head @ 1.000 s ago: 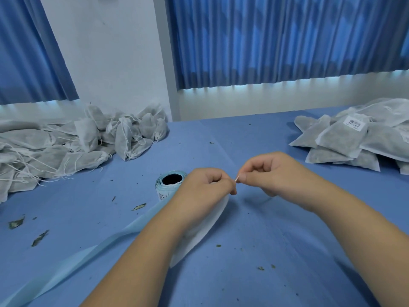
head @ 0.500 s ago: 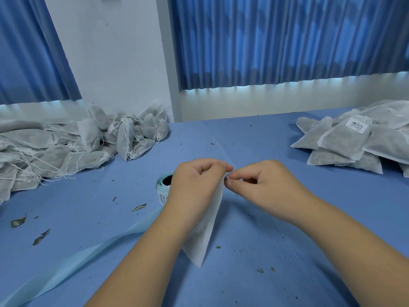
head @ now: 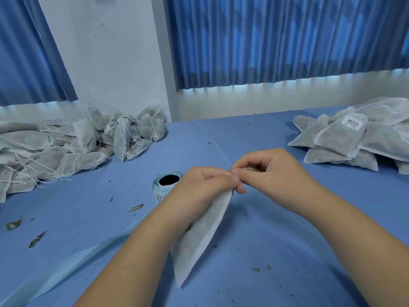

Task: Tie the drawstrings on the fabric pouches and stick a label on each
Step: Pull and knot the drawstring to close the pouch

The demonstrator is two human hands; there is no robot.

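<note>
A small packing workroom. Heaps of filled pouches (head: 66,149) and labelled ones (head: 354,138) cover the blue surface (head: 276,240). Blue curtains (head: 276,41) hang behind.

Matt non-woven cloth pouch (head: 199,238)

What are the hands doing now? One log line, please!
left hand: holds pouch by top | right hand: pinches at pouch top | label roll: behind left hand

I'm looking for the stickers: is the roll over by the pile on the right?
No, the label roll stands beside the left hand, far from that pile.
</note>
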